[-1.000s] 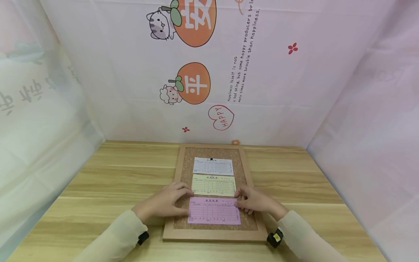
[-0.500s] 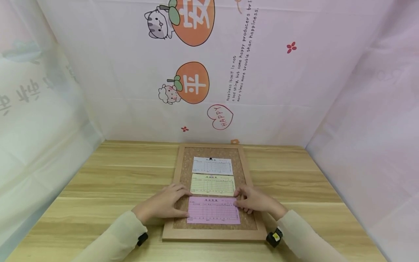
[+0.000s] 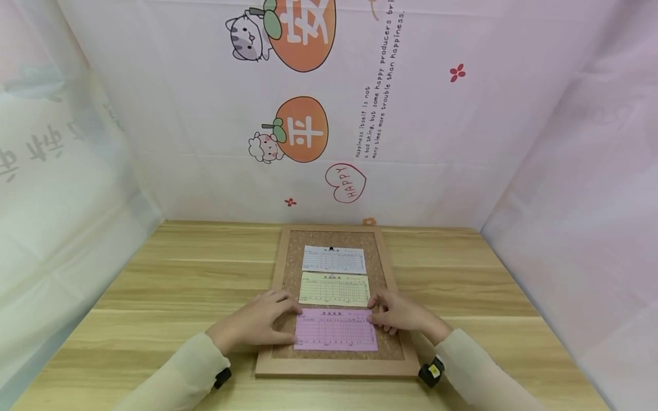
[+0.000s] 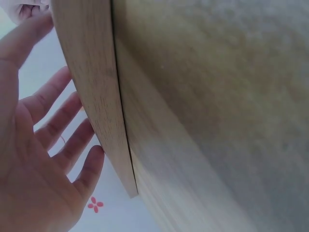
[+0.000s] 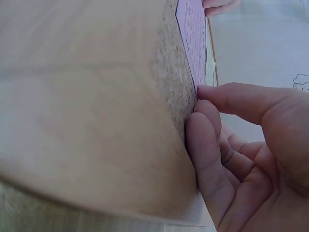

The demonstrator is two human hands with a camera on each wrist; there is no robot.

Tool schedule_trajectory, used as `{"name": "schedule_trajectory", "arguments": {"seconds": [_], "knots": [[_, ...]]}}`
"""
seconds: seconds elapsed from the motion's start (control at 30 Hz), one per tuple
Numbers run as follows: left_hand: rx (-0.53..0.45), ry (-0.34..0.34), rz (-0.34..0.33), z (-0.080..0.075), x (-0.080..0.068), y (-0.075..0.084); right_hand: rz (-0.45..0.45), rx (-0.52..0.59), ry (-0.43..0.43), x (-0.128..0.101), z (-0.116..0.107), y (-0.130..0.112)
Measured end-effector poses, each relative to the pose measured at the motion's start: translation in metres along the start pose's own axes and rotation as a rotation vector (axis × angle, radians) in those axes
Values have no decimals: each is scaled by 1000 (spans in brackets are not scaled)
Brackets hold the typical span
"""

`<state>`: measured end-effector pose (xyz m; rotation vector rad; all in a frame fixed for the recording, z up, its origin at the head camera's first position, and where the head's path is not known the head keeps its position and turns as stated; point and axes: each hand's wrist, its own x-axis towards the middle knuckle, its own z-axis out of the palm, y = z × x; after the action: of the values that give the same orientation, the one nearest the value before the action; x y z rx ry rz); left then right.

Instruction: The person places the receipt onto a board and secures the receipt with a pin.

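A pink receipt slip (image 3: 334,334) lies flat on the lower part of a wood-framed corkboard (image 3: 295,237). Beside its left edge is my left hand (image 3: 252,322), with thumb and index fingertip touching the slip's left corners. In the left wrist view, the other fingers (image 4: 63,123) are spread along the frame's side. My right hand (image 3: 403,314) pinches the slip's right edge near the top corner, thumb above and curled fingers (image 5: 203,140) close beneath. A yellow slip (image 3: 334,291) lies just above the pink one, and a white slip (image 3: 329,260) above that.
A black pushpin (image 3: 331,248) sits at the white slip's top edge, and a pale pin (image 3: 332,276) at the yellow slip's. The board rests on a wood-grain table (image 3: 205,251). Printed cloth (image 3: 411,125) encloses the back and sides.
My left index fingertip has slid slightly down, from near the yellow slip's lower corner to the pink slip's upper left corner. The right hand and the slips stay nearly still.
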<state>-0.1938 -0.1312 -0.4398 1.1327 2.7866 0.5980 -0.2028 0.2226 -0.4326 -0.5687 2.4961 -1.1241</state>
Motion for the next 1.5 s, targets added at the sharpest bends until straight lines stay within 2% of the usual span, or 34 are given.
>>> {"name": "schedule_trajectory", "arguments": {"seconds": [0.33, 0.57, 0.73, 1.07, 1.27, 1.5], "knots": [[-5, -3, -20, 7, -2, -1, -12, 24, -13, -1, -2, 4], [-21, -5, -37, 8, -2, -2, -37, 79, -5, -9, -17, 8], [-26, -15, -50, 7, -3, -2, -45, 56, 19, -16, -28, 14], [-43, -18, -36, 5, -1, 0, -57, -11, 67, -31, -49, 35], [-44, -18, -32, 6, -1, -1, -12, -36, 98, -42, -63, 46], [-27, -13, -29, 6, 0, -3, 57, -16, 84, -52, -68, 54]]}}
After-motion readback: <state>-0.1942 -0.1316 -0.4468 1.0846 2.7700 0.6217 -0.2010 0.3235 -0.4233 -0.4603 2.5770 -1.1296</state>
